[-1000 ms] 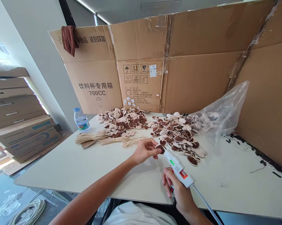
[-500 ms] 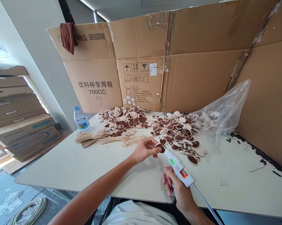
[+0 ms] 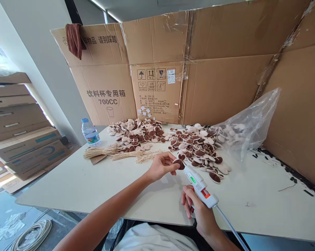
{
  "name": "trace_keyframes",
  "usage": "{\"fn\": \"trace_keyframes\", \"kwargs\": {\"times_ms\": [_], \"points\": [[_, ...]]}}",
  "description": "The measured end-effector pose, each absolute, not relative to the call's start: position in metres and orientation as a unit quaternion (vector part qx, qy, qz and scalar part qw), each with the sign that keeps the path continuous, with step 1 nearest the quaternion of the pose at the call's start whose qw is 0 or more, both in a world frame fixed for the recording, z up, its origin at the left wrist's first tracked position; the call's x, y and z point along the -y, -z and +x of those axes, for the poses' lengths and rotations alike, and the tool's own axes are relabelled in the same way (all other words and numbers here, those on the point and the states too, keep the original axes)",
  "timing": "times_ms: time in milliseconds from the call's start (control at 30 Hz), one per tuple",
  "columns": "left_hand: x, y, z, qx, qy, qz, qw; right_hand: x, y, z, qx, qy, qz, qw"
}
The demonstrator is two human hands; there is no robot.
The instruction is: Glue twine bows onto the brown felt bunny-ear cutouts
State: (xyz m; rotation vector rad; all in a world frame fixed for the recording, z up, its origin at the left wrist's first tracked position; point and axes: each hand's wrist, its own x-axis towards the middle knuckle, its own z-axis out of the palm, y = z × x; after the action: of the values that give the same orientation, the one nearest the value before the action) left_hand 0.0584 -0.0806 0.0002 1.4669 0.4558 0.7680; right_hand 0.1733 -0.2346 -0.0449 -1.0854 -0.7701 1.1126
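Between thumb and fingers my left hand (image 3: 164, 166) pinches a small brown felt piece with rounded lobes (image 3: 180, 162). My right hand (image 3: 196, 205) is wrapped round the handle of a white hot glue gun (image 3: 200, 185), whose green light shows. The gun's nozzle touches or nearly touches the felt piece; I cannot tell which. Just beyond lies a heap of brown and cream felt pieces with cord loops (image 3: 199, 150). Farther left is a second heap of such pieces (image 3: 139, 134), with bundles of cream cord (image 3: 102, 152) in front of it.
A water bottle (image 3: 90, 133) stands at the table's (image 3: 94, 188) left back. At the right back lies a clear plastic bag (image 3: 254, 122) with pale pieces inside. Cardboard panels (image 3: 157, 42) wall the back and right, with black scraps (image 3: 290, 170) along the right edge.
Hands, felt piece and glue gun hold almost the same places. The view has tilted very slightly.
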Motion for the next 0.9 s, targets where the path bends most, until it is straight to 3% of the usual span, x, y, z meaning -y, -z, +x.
{"fn": "trace_keyframes", "kwargs": {"times_ms": [667, 900], "points": [[0.073, 0.003, 0.054, -0.184, -0.359, 0.639, 0.655, 0.235, 0.049, 0.176, 0.36, -0.464, -0.512, 0.627], [0.07, 0.003, 0.055, -0.173, -0.366, 0.626, 0.667, 0.235, 0.048, 0.175, 0.339, -0.44, -0.484, 0.676]]}}
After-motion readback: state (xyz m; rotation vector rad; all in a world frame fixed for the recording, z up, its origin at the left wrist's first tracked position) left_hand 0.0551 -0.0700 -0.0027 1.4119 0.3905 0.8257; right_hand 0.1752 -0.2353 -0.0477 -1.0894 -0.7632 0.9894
